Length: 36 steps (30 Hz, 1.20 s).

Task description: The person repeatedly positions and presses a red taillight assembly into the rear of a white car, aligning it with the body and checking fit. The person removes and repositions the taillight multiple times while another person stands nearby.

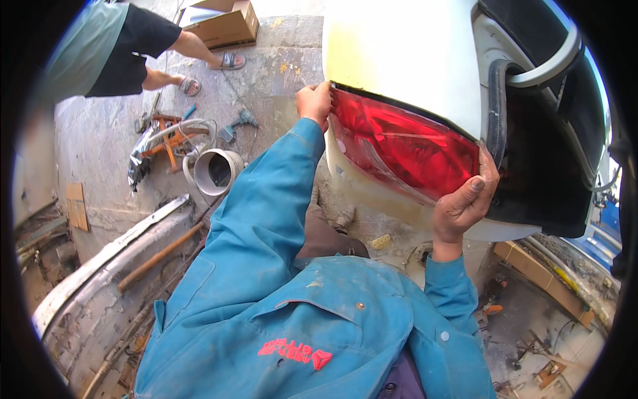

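A red tail light (415, 143) sits at the rear corner of a white car body (405, 50), below a panel with a yellowish patch. My left hand (314, 104) grips the lamp's left end, fingers curled over its edge. At the opposite end, my right hand (467, 199) has its thumb on the red lens and its fingers around the lamp's edge, beside the dark boot opening (538, 153). A dark gap runs along the lamp's upper edge. Whether the lamp is fully seated in the body cannot be made out.
Another person (126, 50) in shorts and sandals stands at the upper left near a cardboard box (222, 25). A bucket (216, 171), a power drill (238, 126) and an orange stand (174, 141) are on the floor at left. Long bumper-like parts (113, 256) lie at lower left.
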Each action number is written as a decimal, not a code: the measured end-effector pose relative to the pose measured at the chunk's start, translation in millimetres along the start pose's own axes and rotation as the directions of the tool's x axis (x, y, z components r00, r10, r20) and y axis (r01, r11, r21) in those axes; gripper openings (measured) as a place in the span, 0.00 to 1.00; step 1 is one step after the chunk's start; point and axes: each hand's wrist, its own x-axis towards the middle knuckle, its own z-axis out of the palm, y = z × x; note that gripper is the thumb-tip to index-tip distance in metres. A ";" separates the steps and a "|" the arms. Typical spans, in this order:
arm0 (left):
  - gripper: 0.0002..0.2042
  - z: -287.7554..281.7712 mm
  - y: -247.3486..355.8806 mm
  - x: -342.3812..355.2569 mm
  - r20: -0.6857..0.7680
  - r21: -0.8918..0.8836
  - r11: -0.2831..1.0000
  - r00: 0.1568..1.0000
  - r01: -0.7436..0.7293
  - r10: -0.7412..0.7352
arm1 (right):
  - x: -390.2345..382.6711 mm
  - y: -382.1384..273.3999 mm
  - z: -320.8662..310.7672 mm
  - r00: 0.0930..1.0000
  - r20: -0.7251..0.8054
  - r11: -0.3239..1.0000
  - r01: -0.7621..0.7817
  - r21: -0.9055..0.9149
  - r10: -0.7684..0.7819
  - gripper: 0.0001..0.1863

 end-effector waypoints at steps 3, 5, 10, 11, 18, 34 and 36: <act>0.06 -5.3 0.7 -7.2 0.046 -0.078 0.997 0.998 -0.026 0.029 | -3.8 3.3 2.6 0.997 0.006 0.996 0.082 -0.018 -0.082 0.28; 0.06 -6.4 3.1 -13.6 0.069 -0.110 0.993 0.996 -0.050 0.058 | -6.2 2.5 4.1 0.993 0.015 0.992 0.118 -0.040 -0.118 0.28; 0.07 -4.6 -1.3 -21.3 0.077 -0.093 0.987 0.987 -0.132 0.140 | -9.1 4.2 1.3 0.995 0.047 0.996 0.082 0.031 -0.083 0.28; 0.07 -6.9 -3.3 -18.3 0.091 -0.079 0.986 0.984 -0.147 0.154 | -10.8 4.2 1.6 0.994 0.048 0.995 0.100 0.023 -0.101 0.28; 0.08 -11.1 -7.9 -18.2 0.103 -0.070 0.981 0.977 -0.181 0.188 | -5.3 3.8 2.4 0.987 0.072 0.990 0.140 0.016 -0.141 0.27; 0.13 -1.7 -15.0 -18.6 0.071 -0.215 0.960 0.978 -0.178 0.197 | -26.6 20.0 2.1 0.990 0.108 0.985 0.070 0.160 -0.088 0.38; 0.12 -4.5 -17.7 -12.4 0.067 -0.198 0.964 0.979 -0.176 0.192 | -25.6 19.8 3.9 0.991 0.106 0.983 0.061 0.175 -0.080 0.38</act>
